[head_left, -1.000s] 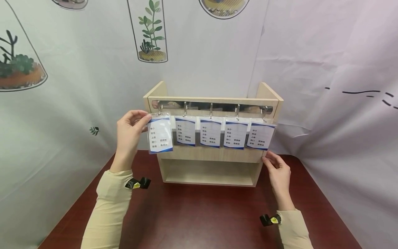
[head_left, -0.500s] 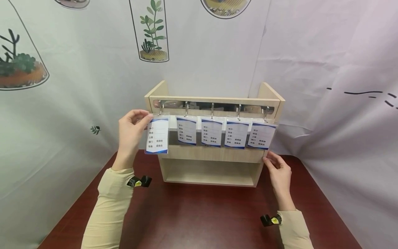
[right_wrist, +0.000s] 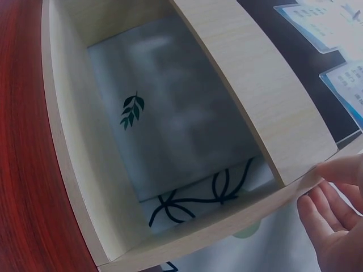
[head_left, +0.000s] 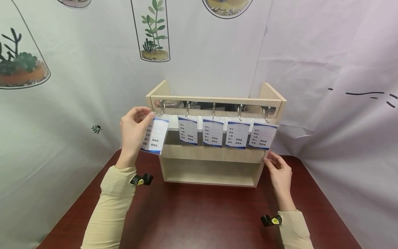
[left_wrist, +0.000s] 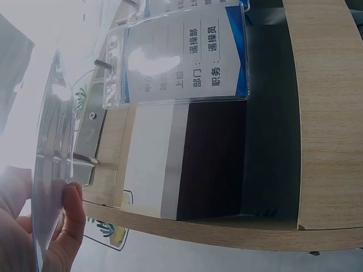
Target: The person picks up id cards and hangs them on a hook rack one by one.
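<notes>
My left hand (head_left: 133,128) pinches the upper left edge of the leftmost badge holder (head_left: 157,135), a clear plastic sleeve with a white and blue card. Its top lies right under the first metal hook (head_left: 161,108), and its bottom is swung out to the left. In the left wrist view this badge holder (left_wrist: 52,147) shows edge-on between thumb and fingers. On the right, my right hand (head_left: 279,176) holds the side edge of the light wooden rack (head_left: 214,154). The right wrist view has that hand (right_wrist: 337,218) with its thumb at the front and fingers on the outer side.
Several more badge holders (head_left: 212,132) hang in a row on hooks along a shiny metal strip (head_left: 230,106). The rack has an open lower compartment (head_left: 211,170) and stands on a dark red table (head_left: 199,211). Printed white cloth (head_left: 214,52) surrounds it.
The leftmost badge holder's lower end has swung left and tilted, with my left hand still gripping it. My right hand keeps its hold on the rack. The head view has shifted slightly.
</notes>
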Action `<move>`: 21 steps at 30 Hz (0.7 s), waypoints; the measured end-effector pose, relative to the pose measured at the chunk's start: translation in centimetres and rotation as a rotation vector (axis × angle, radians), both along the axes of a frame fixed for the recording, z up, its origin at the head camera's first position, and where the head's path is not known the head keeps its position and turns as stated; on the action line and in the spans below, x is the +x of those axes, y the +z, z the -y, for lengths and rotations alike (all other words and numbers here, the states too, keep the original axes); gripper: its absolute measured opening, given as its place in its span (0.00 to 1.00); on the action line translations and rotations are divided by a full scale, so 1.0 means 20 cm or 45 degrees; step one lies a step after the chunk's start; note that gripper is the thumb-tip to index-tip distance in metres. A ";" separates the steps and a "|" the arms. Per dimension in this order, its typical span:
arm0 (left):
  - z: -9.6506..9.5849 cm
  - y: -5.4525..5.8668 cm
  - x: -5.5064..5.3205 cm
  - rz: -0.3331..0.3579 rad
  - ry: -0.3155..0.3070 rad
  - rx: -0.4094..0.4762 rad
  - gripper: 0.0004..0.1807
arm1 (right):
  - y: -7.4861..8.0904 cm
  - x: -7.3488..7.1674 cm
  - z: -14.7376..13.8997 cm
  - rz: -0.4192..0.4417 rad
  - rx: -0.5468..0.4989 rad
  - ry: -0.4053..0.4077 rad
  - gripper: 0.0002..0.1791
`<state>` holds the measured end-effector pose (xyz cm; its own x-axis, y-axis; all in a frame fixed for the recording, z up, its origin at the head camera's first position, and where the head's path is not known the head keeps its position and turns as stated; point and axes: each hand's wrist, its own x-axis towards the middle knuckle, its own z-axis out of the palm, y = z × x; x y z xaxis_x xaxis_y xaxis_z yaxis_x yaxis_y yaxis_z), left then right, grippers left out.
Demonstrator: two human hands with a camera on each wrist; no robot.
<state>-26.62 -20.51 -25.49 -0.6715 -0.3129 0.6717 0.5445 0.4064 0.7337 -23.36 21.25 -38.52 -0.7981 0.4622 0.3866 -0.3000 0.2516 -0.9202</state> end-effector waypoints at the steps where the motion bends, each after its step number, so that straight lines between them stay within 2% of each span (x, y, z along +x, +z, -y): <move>1: 0.00 0.00 0.00 -0.009 -0.001 -0.001 0.12 | 0.00 0.00 0.00 0.000 0.001 -0.002 0.17; 3: -0.01 0.01 0.01 -0.025 -0.001 -0.005 0.12 | -0.01 -0.01 0.00 -0.007 0.002 0.000 0.17; 11: -0.02 0.02 0.01 -0.068 0.034 -0.047 0.12 | -0.14 -0.11 -0.07 0.026 0.014 -0.035 0.18; 21: 0.00 0.05 0.01 -0.178 0.087 -0.176 0.07 | -0.14 -0.11 -0.08 0.038 0.060 -0.017 0.20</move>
